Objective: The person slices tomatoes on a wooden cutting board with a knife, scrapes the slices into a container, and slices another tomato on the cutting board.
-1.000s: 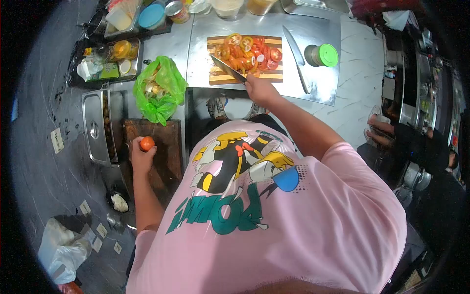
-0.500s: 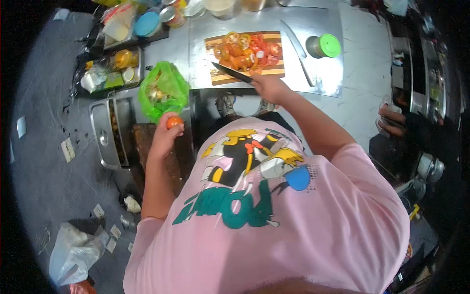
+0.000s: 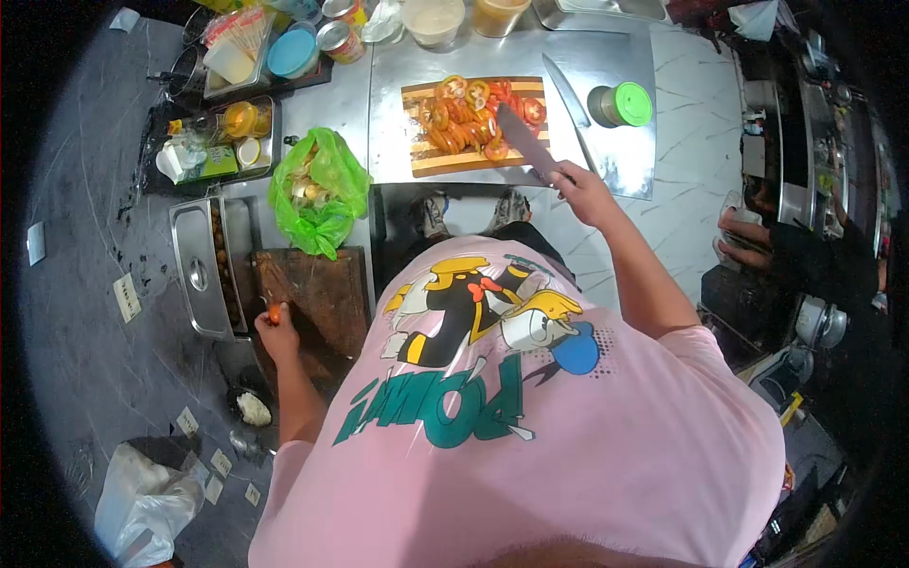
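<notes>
My right hand (image 3: pixel 581 196) is wrapped round the handle of a knife (image 3: pixel 526 140). Its dark, broad blade reaches over the right side of a striped cutting board (image 3: pixel 454 166). Sliced tomatoes (image 3: pixel 456 128) are heaped on that board. A whole small orange-red tomato (image 3: pixel 275 312) is in the closed fingers of my left hand (image 3: pixel 277 333), at the left edge of a worn brown chopping board (image 3: pixel 317 293). Beyond this board lies an open green plastic bag (image 3: pixel 322 185) with scraps inside. A second knife (image 3: pixel 568 99) lies on the metal table, right of the striped board.
A green-lidded jar (image 3: pixel 625 104) stands at the right of the metal table (image 3: pixel 398 104). Left are a metal container (image 3: pixel 197 275) and a tray of jars (image 3: pixel 241 118). Tubs and cans (image 3: pixel 341 40) line the back. Another person's legs (image 3: pixel 753 237) show at right.
My left hand has moved down and left with the tomato, away from the green bag to the brown board's edge. My right hand has shifted right, and the knife blade now points up and left.
</notes>
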### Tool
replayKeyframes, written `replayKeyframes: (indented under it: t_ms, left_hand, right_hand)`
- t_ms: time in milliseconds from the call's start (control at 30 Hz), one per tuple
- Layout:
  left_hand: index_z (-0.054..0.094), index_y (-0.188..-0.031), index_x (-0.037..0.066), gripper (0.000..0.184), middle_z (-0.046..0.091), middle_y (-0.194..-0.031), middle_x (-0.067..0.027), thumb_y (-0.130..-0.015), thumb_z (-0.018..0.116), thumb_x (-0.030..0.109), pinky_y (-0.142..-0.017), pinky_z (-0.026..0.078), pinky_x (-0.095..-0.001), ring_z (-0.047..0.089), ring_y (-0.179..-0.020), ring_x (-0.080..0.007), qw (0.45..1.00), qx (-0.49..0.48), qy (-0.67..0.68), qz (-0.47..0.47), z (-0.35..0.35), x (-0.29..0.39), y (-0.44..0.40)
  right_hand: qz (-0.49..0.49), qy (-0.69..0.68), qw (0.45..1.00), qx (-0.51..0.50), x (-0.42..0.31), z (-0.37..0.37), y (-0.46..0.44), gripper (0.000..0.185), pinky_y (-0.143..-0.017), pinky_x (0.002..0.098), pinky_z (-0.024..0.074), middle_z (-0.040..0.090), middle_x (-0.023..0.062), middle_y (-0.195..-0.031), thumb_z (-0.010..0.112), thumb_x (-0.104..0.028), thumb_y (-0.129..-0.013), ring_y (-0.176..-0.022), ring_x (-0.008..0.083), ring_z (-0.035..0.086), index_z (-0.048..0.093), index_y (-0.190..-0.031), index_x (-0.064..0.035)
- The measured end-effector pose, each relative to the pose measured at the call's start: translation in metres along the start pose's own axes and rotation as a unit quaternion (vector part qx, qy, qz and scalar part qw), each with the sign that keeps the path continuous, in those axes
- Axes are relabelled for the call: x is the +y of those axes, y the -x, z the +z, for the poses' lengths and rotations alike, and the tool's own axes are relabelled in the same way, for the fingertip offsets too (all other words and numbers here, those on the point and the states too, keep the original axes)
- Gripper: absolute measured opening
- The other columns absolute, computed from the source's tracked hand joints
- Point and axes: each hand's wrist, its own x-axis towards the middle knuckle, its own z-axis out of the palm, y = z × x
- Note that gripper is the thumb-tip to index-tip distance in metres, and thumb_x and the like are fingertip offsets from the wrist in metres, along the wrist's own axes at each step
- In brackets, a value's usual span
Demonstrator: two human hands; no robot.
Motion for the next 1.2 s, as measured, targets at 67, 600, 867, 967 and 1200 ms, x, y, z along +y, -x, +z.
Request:
replayKeyframes:
  t_ms: [67,600,867,967,1200]
  left_hand:
    - [0.054,-0.132,0.001,0.060,0.066,-0.124,-0.0210,-0.099,0.081,0.042,-0.101,0.052,-0.0484,0.067,-0.113,-0.0375,0.998,0.000,0.047,-0.029,0.006,-0.016,-0.002]
    - [0.066,-0.137,-0.003,0.042,0.072,-0.129,-0.0232,-0.105,0.070,0.025,-0.102,0.055,-0.0418,0.073,-0.115,-0.0340,0.938,-0.148,0.051,0.308,0.177,0.297,0.092]
    - [0.062,-0.146,-0.005,0.060,0.072,-0.135,-0.0187,-0.099,0.071,0.030,-0.106,0.051,-0.0376,0.069,-0.122,-0.0284,0.926,-0.262,0.273,0.007,0.230,0.368,0.056]
    - [0.061,-0.149,-0.005,0.062,0.070,-0.142,-0.0206,-0.102,0.069,0.033,-0.111,0.049,-0.0381,0.066,-0.130,-0.0303,0.906,-0.311,0.285,-0.030,0.217,0.381,0.054]
    - [0.070,-0.135,0.000,0.043,0.073,-0.128,-0.0147,-0.107,0.063,0.032,-0.102,0.050,-0.0367,0.066,-0.116,-0.0222,0.910,-0.299,0.280,0.061,0.242,0.366,0.025]
  right_hand:
    - [0.026,-0.014,1.000,0.004,0.006,-0.008,-0.003,0.035,-0.083,0.0330,0.0555,0.072,0.0044,-0.104,0.059,-0.033,-0.112,-0.090,0.0158,0.067,0.070,-0.132,-0.0065]
    - [0.030,-0.247,0.967,0.049,0.014,-0.027,-0.060,0.052,-0.102,0.0343,0.0506,0.071,0.0169,-0.128,0.060,-0.033,-0.113,-0.117,0.0213,0.064,0.059,-0.144,0.0082]
    - [0.112,-0.388,0.911,0.081,0.014,-0.007,-0.079,0.067,-0.109,0.0394,0.0501,0.061,0.0181,-0.150,0.061,-0.031,-0.113,-0.131,0.0239,0.061,0.038,-0.164,0.0051]
    - [0.120,-0.454,0.873,0.131,0.012,0.005,-0.077,0.068,-0.111,0.0393,0.0494,0.061,0.0187,-0.151,0.062,-0.030,-0.112,-0.131,0.0246,0.062,0.037,-0.165,0.0048]
    - [0.081,-0.540,0.826,0.139,0.011,0.017,-0.070,0.055,-0.109,0.0417,0.0534,0.064,0.0130,-0.147,0.059,-0.026,-0.114,-0.130,0.0237,0.065,0.042,-0.160,0.0000]
